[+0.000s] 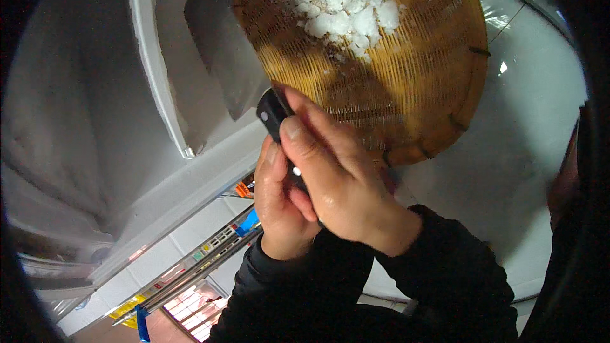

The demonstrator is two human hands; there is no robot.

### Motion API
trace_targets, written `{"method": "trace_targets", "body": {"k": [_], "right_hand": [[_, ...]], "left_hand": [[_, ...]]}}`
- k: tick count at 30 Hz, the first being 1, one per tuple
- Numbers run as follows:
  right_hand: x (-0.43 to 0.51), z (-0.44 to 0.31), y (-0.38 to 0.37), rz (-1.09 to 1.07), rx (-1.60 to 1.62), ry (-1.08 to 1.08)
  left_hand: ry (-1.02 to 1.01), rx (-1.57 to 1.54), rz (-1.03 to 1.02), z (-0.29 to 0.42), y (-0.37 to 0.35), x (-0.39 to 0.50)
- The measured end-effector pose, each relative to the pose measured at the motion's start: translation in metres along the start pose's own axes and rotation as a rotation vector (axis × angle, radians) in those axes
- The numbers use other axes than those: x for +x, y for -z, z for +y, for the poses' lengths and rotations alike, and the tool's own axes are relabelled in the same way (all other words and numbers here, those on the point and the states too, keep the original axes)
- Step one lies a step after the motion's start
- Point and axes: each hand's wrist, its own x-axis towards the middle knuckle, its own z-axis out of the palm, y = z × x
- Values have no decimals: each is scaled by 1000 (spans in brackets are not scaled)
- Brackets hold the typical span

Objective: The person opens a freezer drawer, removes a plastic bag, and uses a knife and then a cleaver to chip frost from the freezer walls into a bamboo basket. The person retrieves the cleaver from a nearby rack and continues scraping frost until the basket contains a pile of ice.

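Both my hands grip one black handle with pale rivets (269, 114). My right hand (345, 176) wraps it from the right, its thumb along the handle. My left hand (281, 195) closes round it lower down on the left. Beyond the handle's top end is a broad, flat, grey blade-like shape (224, 62); whether it joins the handle cannot be told. Just past my hands, a round woven bamboo tray (419, 90) holds a heap of white, crumbly lumps and powder (340, 5) towards its far side. Shadows fall across the weave.
To the left are grey panels (62, 81) with a raised white edge strip (155, 71). A glossy pale surface (500, 166) extends under and right of the tray. Lower left, metal rails (190, 267) run diagonally beside small coloured items and a blue clip (142, 324).
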Motion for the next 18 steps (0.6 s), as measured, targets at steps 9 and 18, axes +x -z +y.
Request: {"method": "trace_targets", "body": {"k": [9,18], "right_hand": [[-12,3,-13,-129,276,-151],[-11,-3,-18,-77,-52,221]], "left_hand": [[-102,1,64,1,15,-8],[-86,-185,-6,-1,30,-14]]}}
